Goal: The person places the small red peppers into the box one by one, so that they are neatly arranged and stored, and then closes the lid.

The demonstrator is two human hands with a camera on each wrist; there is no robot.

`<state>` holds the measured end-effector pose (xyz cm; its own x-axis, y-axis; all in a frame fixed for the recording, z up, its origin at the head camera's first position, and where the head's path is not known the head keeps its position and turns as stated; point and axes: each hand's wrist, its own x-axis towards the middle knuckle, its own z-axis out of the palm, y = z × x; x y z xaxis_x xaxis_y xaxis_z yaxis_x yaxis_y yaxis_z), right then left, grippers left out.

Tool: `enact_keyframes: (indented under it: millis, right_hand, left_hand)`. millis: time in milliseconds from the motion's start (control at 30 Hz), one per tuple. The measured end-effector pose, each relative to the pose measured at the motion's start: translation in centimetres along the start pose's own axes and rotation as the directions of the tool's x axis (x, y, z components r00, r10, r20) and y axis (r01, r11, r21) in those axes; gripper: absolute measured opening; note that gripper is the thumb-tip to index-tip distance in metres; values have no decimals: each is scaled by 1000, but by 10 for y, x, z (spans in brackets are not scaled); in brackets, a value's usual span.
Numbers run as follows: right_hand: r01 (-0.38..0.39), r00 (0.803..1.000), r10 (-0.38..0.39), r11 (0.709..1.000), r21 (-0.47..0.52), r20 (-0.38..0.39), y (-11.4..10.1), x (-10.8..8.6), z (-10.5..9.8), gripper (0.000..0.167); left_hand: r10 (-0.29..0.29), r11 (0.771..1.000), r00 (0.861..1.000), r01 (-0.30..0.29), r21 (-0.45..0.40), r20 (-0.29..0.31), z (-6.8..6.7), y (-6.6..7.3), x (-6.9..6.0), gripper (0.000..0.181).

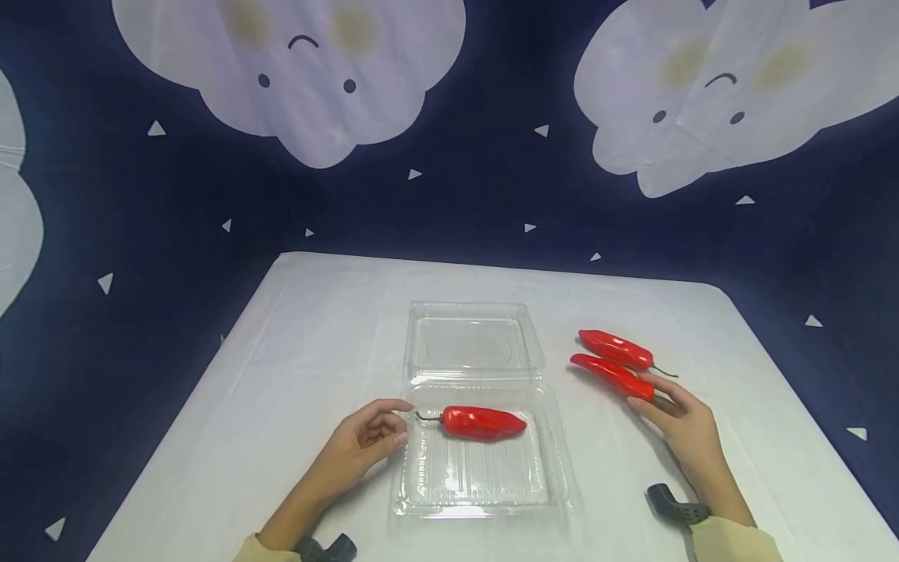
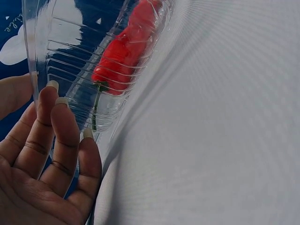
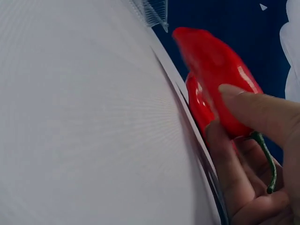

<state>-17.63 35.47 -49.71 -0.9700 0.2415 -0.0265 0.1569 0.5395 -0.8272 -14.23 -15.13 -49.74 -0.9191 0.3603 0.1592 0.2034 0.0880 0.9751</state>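
A clear plastic clamshell box (image 1: 485, 484) lies unfolded on the white table, its lid (image 1: 467, 343) laid back. One red pepper (image 1: 485, 423) rests in the base, green stem to the left. My left hand (image 1: 368, 441) is at the base's left edge, its fingers loosely bent and the index finger and thumb apart. In the left wrist view, the fingertips (image 2: 61, 101) are close against the clear wall; contact is hard to tell. My right hand (image 1: 684, 421) pinches a second red pepper (image 3: 218, 77) near its stem end, between thumb and fingers. A third pepper (image 1: 616, 349) lies just behind it.
White cloth covers the table (image 1: 337, 312). Behind it hangs a dark blue backdrop (image 1: 492, 195) with pale clouds and small triangles. Dark wrist bands (image 1: 674, 507) are strapped near both sleeves.
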Motion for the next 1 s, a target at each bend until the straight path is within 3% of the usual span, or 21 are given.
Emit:
enact_keyframes:
  millis: [333, 567, 800, 1000]
  right_hand:
    - [-35, 999, 35, 999, 4, 6, -7, -3, 1, 74]
    - [-21, 1000, 21, 1000, -6, 11, -23, -10, -2, 71]
    - [120, 992, -121, 991, 57, 20, -66, -35, 8, 58]
    - [170, 979, -185, 972, 164, 83, -95, -54, 33, 57]
  left_hand:
    - [-8, 1000, 1000, 8, -5, 1, -1, 0, -1, 39]
    - [18, 1000, 1000, -18, -10, 17, 0, -1, 0, 40]
    - [25, 1000, 999, -25, -6, 21, 0, -1, 1, 40]
    - [12, 1000, 1000, -12, 2, 13, -1, 0, 0, 40]
